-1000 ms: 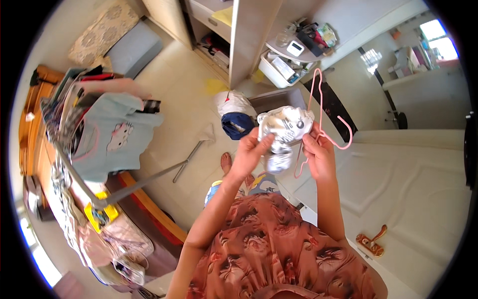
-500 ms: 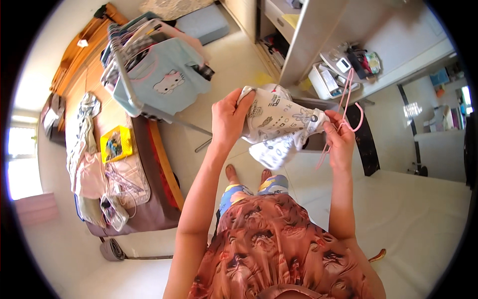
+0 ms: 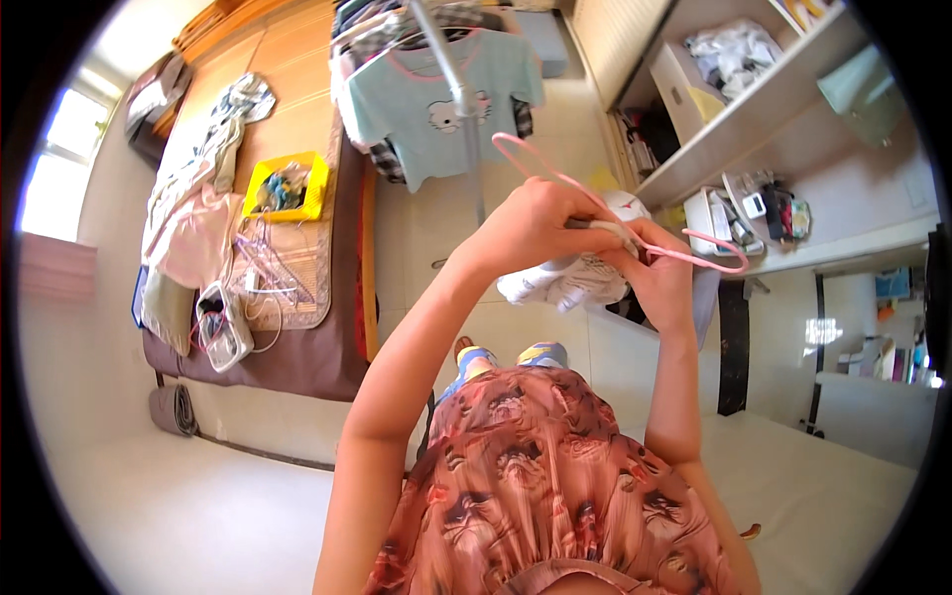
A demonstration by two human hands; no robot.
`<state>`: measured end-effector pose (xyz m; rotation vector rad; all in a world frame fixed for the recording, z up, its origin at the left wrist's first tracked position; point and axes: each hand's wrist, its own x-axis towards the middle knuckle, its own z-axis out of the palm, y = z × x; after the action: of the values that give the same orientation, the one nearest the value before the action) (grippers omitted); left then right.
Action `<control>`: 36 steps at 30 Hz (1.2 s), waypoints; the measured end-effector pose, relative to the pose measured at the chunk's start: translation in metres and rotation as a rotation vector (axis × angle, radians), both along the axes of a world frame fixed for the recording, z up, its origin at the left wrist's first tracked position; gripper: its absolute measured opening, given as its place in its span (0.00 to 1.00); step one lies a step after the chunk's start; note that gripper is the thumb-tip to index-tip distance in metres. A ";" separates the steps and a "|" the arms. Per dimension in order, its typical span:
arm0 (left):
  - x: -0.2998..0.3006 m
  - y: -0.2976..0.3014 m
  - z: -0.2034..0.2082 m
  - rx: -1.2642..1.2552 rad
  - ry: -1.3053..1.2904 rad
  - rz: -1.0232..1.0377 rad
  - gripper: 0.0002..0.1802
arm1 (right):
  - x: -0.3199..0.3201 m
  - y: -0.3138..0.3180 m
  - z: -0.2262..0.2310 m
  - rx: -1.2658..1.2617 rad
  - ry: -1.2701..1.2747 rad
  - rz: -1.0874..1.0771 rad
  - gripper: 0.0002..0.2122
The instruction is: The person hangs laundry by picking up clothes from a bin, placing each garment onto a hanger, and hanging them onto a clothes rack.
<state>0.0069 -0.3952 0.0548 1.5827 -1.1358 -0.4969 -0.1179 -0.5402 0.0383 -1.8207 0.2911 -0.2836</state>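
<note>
— A bed (image 3: 258,369) fills the left of the room, a yellow basket (image 3: 316,190) on it; ahead, a light blue shirt (image 3: 412,114) hangs from a metal rack (image 3: 443,50).

— And the white garment (image 3: 560,288)?

— Bunched below the hands, in front of the person, above the floor (image 3: 476,332); a pink hanger (image 3: 562,178) slants across over it.

— How do the hands stand?

— The left grip (image 3: 531,226) pinches the garment, fingertips partly hidden; the right grip (image 3: 662,288) pinches the hanger, just beside the left; whether it holds cloth too, I can't tell.
</note>
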 end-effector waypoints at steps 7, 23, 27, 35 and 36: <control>0.013 0.085 -0.069 0.351 0.104 0.005 0.18 | 0.007 0.042 -0.012 0.339 -0.185 -0.059 0.11; -0.012 0.115 -0.067 0.101 0.572 0.414 0.08 | -0.030 0.012 -0.030 0.044 -0.107 -0.234 0.12; -0.024 0.088 -0.048 0.021 0.587 0.360 0.13 | -0.040 -0.001 -0.038 0.084 -0.090 -0.198 0.15; -0.030 0.067 -0.042 0.169 0.556 0.508 0.12 | -0.052 -0.001 -0.032 0.041 -0.048 -0.131 0.09; -0.031 0.068 -0.041 0.176 0.550 0.510 0.12 | -0.058 -0.005 -0.035 0.057 0.012 -0.077 0.08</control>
<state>-0.0237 -0.3274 0.0140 1.6660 -0.2643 -0.6424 -0.1758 -0.5456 0.0038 -1.7582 0.3748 -0.3149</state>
